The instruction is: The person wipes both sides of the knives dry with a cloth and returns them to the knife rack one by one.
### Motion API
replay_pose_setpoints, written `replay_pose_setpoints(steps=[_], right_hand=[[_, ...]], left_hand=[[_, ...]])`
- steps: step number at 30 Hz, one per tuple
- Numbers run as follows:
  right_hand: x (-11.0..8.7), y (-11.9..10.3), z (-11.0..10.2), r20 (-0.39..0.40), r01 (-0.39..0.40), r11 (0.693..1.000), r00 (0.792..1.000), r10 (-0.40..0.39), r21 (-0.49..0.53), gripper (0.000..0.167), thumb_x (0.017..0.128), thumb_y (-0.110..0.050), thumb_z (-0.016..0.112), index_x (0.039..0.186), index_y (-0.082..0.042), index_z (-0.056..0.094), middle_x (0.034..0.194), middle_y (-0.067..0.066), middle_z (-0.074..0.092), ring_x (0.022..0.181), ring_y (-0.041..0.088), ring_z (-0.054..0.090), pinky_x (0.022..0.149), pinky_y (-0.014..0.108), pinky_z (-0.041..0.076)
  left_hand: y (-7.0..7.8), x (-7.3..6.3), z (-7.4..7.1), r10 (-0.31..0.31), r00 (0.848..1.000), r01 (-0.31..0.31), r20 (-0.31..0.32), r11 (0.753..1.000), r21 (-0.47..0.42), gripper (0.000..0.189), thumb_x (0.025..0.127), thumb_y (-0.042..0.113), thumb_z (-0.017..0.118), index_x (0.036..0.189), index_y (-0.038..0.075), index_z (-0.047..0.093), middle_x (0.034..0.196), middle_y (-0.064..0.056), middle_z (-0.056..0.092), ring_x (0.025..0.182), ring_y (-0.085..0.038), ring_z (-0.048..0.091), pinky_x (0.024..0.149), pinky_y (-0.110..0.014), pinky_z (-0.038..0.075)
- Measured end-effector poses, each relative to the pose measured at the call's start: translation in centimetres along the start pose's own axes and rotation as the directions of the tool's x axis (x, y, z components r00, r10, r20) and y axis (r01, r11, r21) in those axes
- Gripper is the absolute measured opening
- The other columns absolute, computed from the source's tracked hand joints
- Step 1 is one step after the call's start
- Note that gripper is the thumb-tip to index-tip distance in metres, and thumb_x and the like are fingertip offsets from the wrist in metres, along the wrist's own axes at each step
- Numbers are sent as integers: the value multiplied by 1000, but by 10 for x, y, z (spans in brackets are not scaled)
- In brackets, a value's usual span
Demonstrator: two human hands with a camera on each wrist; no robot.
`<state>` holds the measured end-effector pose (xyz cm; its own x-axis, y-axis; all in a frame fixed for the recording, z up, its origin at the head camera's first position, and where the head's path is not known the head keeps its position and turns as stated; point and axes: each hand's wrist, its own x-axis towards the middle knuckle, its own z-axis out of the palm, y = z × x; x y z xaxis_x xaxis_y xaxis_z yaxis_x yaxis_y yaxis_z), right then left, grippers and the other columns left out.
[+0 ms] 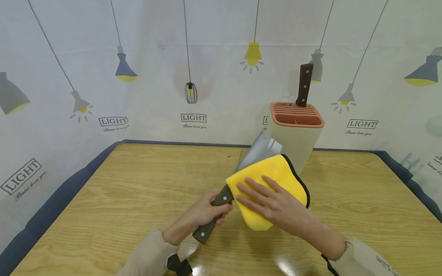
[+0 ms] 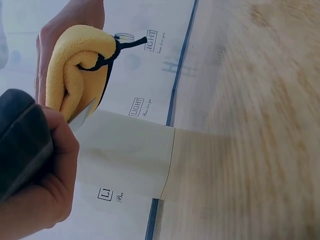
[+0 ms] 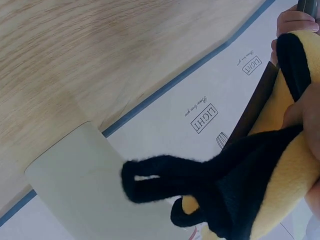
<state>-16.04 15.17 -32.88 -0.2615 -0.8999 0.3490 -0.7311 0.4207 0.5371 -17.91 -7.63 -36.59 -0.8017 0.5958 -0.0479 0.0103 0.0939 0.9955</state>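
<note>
My left hand grips the dark riveted handle of a cleaver, its broad blade angled up and to the right. A yellow cloth with black edging lies over the blade's lower part. My right hand has its fingers spread across the cloth's top, with the thumb hidden in the head view. In the right wrist view the right thumb presses the cloth from its other side. Folds of the cloth curl beside the blade in the left wrist view.
Behind the blade stands a pale knife block with an orange slotted top and one dark-handled knife upright in it. Beneath is a wooden table, backed by a white sheet printed with lamps.
</note>
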Motion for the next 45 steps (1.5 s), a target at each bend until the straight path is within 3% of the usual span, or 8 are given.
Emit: replay_pose_setpoints(steps=[4,6,8,11,13,20,32,45], right_hand=[[0,2,1,-7,1,1000,1000,-1,9,77,63,-1,76,131,-11,41,136,9,39,125,25,36,98,47,33],[-1,4,3,-15,-9,1000,1000,9,27,65,76,3,64,134,-10,37,137,10,38,126,26,34,98,48,32],[-2,8,5,-26,-32,998,999,33,46,66,76,8,61,135,-10,36,137,10,37,126,27,34,99,49,31],[-4,14,7,-26,-77,997,997,78,32,65,75,10,62,133,-10,39,137,11,38,125,27,36,98,49,32],[-5,20,6,-15,-109,994,994,109,4,76,63,7,73,130,-10,43,136,10,39,124,27,37,97,48,33],[-9,41,9,24,-218,976,976,218,-12,74,62,10,72,129,-10,46,135,11,40,123,28,39,94,49,36],[-14,65,11,100,-384,922,921,377,53,80,58,10,76,130,-6,43,135,16,39,123,32,36,91,51,37],[-25,67,11,136,-446,892,891,434,74,88,54,7,79,132,-6,41,138,16,36,125,32,34,91,53,36]], left_hand=[[-1,0,1,-5,1000,5,6,1000,10,17,89,6,49,90,-11,50,56,1,47,42,-7,44,42,-19,39],[-1,0,2,1,1000,-1,8,1000,10,14,88,5,49,89,-9,50,55,1,46,42,-7,44,42,-19,39],[-1,0,2,13,1000,-14,13,1000,15,11,88,4,49,87,-7,50,55,1,46,42,-7,44,42,-19,39],[-2,0,2,27,1000,-27,13,999,24,8,87,4,50,85,-4,50,55,0,47,42,-7,44,42,-19,38],[-3,-1,1,30,999,-31,12,999,31,8,86,4,50,85,-4,50,54,0,47,42,-7,44,42,-19,38],[-4,-3,1,19,1000,-19,-5,999,35,9,86,5,51,85,-4,50,54,0,47,41,-7,44,41,-20,38],[-7,-6,1,12,1000,-13,22,997,76,11,86,6,54,84,-4,51,53,-1,48,41,-7,44,40,-20,38],[-3,-8,-2,-24,1000,23,17,999,25,13,87,6,52,88,-7,50,55,0,46,42,-6,44,42,-19,39]])
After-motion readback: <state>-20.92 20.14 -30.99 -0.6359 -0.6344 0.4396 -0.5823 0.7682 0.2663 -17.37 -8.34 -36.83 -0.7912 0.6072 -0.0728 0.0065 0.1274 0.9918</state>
